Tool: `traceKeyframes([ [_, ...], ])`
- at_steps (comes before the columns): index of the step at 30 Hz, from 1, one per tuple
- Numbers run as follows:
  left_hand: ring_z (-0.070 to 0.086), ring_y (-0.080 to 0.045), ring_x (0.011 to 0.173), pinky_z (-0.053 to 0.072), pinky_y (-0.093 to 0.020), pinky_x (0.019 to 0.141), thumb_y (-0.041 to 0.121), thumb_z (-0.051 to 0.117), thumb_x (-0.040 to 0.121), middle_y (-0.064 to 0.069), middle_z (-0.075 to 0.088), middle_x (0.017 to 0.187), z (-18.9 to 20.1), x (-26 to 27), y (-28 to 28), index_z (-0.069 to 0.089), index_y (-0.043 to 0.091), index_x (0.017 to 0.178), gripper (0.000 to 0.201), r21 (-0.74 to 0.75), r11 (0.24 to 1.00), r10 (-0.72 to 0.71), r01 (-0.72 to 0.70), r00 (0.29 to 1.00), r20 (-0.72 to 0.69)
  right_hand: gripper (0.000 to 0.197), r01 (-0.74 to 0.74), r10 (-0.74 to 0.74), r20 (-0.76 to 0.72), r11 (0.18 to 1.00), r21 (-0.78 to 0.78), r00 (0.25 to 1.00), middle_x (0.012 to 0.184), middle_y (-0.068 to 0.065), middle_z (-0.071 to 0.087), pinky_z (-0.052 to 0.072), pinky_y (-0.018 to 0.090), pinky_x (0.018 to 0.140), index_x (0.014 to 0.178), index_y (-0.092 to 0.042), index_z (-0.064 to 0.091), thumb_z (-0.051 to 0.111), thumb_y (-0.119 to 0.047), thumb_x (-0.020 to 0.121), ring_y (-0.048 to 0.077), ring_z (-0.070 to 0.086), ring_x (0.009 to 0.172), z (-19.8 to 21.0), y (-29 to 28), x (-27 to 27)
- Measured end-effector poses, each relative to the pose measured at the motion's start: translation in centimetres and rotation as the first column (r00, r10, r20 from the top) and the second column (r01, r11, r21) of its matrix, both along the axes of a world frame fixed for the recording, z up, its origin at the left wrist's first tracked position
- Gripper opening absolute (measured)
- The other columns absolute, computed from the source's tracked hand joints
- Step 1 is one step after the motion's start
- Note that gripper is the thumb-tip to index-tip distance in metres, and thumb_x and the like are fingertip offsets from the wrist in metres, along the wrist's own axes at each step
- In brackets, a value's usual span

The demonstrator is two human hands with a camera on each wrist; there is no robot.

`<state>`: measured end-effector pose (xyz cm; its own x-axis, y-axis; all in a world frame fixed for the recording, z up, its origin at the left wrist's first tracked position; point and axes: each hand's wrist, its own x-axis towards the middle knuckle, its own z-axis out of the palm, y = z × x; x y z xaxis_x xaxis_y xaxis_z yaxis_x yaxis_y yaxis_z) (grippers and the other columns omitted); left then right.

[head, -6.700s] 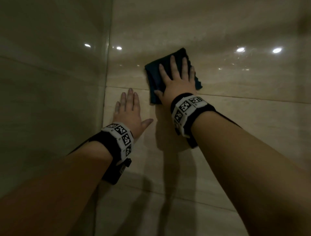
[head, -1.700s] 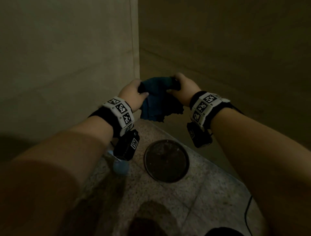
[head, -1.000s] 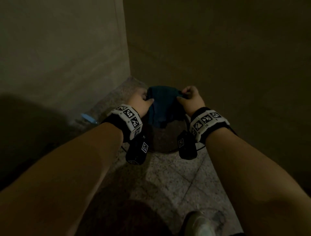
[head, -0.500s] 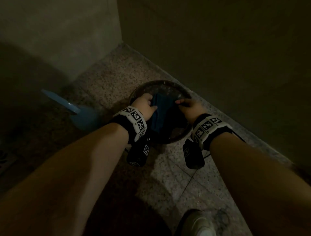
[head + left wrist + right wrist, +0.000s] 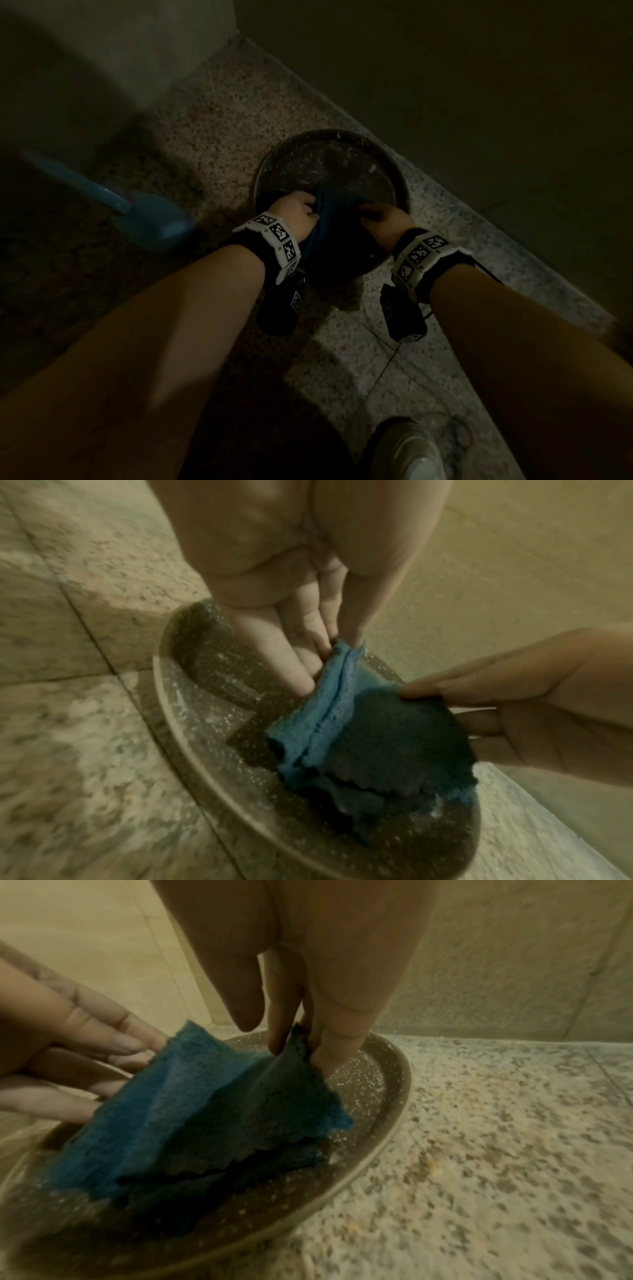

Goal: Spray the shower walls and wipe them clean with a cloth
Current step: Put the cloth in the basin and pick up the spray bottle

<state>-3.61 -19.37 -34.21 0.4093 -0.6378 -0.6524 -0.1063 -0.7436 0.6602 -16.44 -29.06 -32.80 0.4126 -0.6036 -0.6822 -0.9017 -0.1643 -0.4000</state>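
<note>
Both hands are holding the folded blue microfibre cloth over a shallow round basin on the speckled floor: left hand & right hand each pinching an upper edge, lower folds touching the basin. Prob. a rinse/set-down step btwn wipes. Next: lower it gently, then let go or wring.

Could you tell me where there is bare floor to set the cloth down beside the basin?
Bare speckled floor lies between the basin and the wall corner, and nearer, between basin and shoe. Inside the basin it is crowded: left hand, right hand and cloth. The blue scoop takes the left.
</note>
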Motion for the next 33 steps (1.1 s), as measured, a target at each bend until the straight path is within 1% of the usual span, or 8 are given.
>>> traceKeyframes([
  [4,0.046,-0.027,0.128,0.041,-0.038,0.107,0.011,0.047,0.096,-0.013,0.048,0.141,0.1,0.2,0.1,0.038,0.009,0.142,0.046,-0.002,1.0,-0.024,0.024,0.999,-0.03,0.04,-0.008,0.008,-0.003,1.0,-0.014,1.0,0.147,0.007,0.04,0.031,0.032,0.109,0.137,-0.014,0.046,0.043,-0.021,0.098,0.026,0.04,0.133,-0.4,0.0,0.1],
  [9,0.044,-0.024,0.131,0.034,-0.028,0.109,0.01,0.044,0.097,-0.011,0.045,0.144,0.7,0.3,0.7,0.034,0.008,0.144,0.048,0.009,0.996,-0.087,0.087,0.996,0.007,0.038,-0.014,0.014,0.001,0.995,-0.094,1.0,0.145,0.012,0.038,0.033,0.036,0.111,0.132,-0.017,0.053,0.048,-0.024,0.095,0.03,0.043,0.129,-0.1,0.1,-0.1],
  [14,0.045,-0.024,0.13,0.034,-0.028,0.108,0.01,0.044,0.097,-0.01,0.048,0.142,2.0,0.8,2.2,0.038,0.008,0.142,0.046,-0.005,0.994,-0.109,0.109,0.993,0.038,0.033,-0.025,0.033,0.064,0.993,-0.118,0.997,0.137,0.012,0.05,0.04,0.035,0.1,0.127,-0.011,0.057,0.045,-0.019,0.097,0.029,0.05,0.122,2.2,0.7,0.7],
  [19,0.05,-0.022,0.125,0.037,-0.025,0.103,0.01,0.047,0.095,-0.009,0.055,0.136,3.9,1.7,5.2,0.045,0.01,0.137,0.042,-0.051,0.994,-0.092,0.099,0.989,0.113,0.03,-0.067,0.089,0.153,0.987,-0.147,0.984,0.134,0.008,0.054,0.038,0.028,0.092,0.123,-0.013,0.058,0.043,-0.018,0.098,0.026,0.05,0.121,5.6,2.8,3.0],
  [22,0.051,-0.021,0.124,0.035,-0.018,0.099,0.012,0.046,0.095,-0.008,0.056,0.134,5.1,2.1,7.6,0.052,0.009,0.133,0.038,-0.052,0.991,-0.111,0.124,0.971,0.211,0.028,-0.144,0.174,0.175,0.974,-0.175,0.969,0.13,0.008,0.057,0.039,0.028,0.088,0.121,-0.014,0.058,0.043,-0.02,0.098,0.024,0.053,0.116,7.9,4.6,5.1],
  [25,0.054,-0.023,0.121,0.039,-0.025,0.099,0.013,0.046,0.094,-0.008,0.059,0.13,6.4,3.3,10.5,0.057,0.011,0.128,0.035,-0.019,0.99,-0.128,0.141,0.944,0.303,0.028,-0.246,0.289,0.191,0.944,-0.22,0.938,0.129,0.007,0.057,0.041,0.028,0.086,0.121,-0.015,0.058,0.044,-0.021,0.098,0.024,0.054,0.115,10.0,7.2,7.7],
  [29,0.052,-0.025,0.119,0.04,-0.022,0.091,0.01,0.04,0.096,-0.008,0.054,0.135,8.4,5.7,14.1,0.056,0.011,0.128,0.036,0.029,0.994,-0.11,0.107,0.931,0.347,0.035,-0.363,0.415,0.2,0.897,-0.25,0.887,0.133,0.005,0.054,0.041,0.032,0.096,0.127,-0.016,0.053,0.045,-0.033,0.098,0.023,0.052,0.12,11.8,11.2,11.3],
  [33,0.054,-0.026,0.121,0.04,-0.028,0.1,0.011,0.045,0.094,-0.012,0.058,0.131,9.1,7.7,18.0,0.058,0.007,0.126,0.035,0.079,0.997,-0.042,0.013,0.926,0.374,0.048,-0.421,0.479,0.187,0.863,-0.28,0.858,0.136,0.005,0.052,0.042,0.033,0.094,0.133,-0.016,0.047,0.048,-0.044,0.094,0.024,0.053,0.12,12.3,14.5,14.6],
])
